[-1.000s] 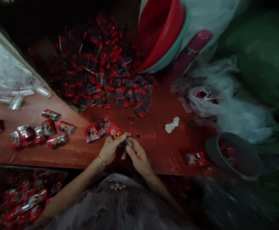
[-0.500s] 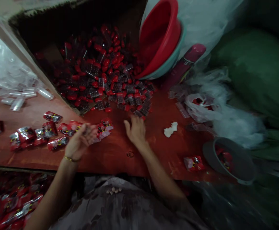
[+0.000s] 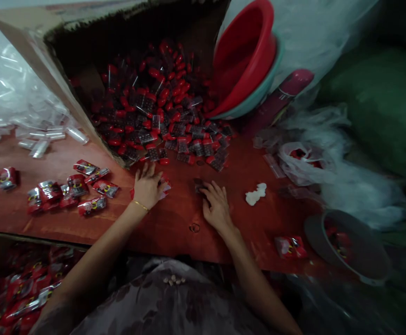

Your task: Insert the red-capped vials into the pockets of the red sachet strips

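My left hand (image 3: 147, 187) rests over some flat red printed wrappers (image 3: 165, 184), palm down with the fingers apart. The wrappers are partly hidden under it. To its right, my right hand (image 3: 217, 204) has its fingertips on a small clear container with dark contents (image 3: 199, 184), low over the table. Beyond both hands lies a heap of clear containers with red caps (image 3: 175, 125), spilling from a cardboard box (image 3: 80, 107). Left of my left hand, several filled red packets (image 3: 91, 205) lie scattered on the red table (image 3: 175, 232).
Clear plastic sleeves (image 3: 45, 135) are piled at the left. A red basin (image 3: 241, 56) leans by the box, near a spray can (image 3: 280, 100). On the right are a white scrap (image 3: 255, 194), a plastic bag (image 3: 304, 163) and a grey basin (image 3: 355, 274). Packets (image 3: 17, 298) fill a box below the table.
My left hand has moved right from the packets and turned palm down over the wrappers. My right hand has drawn back from the heap with a small container at its fingertips.
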A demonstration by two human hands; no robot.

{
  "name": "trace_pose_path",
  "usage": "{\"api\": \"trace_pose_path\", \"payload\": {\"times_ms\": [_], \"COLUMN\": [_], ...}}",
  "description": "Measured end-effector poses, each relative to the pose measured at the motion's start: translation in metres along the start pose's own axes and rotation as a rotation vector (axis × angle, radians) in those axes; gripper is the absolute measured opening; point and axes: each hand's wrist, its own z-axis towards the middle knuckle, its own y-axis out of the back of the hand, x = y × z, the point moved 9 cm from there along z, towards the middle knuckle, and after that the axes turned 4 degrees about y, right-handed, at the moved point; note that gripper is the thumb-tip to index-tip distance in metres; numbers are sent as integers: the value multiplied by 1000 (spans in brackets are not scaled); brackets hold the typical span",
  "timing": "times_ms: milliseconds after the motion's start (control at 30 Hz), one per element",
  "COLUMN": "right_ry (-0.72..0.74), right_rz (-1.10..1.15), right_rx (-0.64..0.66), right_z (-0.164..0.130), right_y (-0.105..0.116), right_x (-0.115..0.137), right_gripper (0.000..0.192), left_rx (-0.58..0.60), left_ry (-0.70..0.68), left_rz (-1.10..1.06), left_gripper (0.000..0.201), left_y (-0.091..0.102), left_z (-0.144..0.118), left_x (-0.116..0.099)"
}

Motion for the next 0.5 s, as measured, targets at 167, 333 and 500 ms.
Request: {"api": "trace_pose_path", "payload": {"times_ms": [167,333,500], "right_ry": [-29,-40,-292], "right_rz": [54,218,568], "right_rx": [-125,-190,-131], "right_z": [-5,7,12], "right_y": [18,26,-1], "right_x": [14,38,46], "right_gripper": [22,20,25], "left_rx": [60,-13,-79], "left_ry": [-98,-63,19], "left_rz": [162,-74,-191], "left_gripper": [24,15,17], "left_y": [-19,-13,-1], "left_z": [2,-1,-4], "left_x": [-1,2,-1]}}
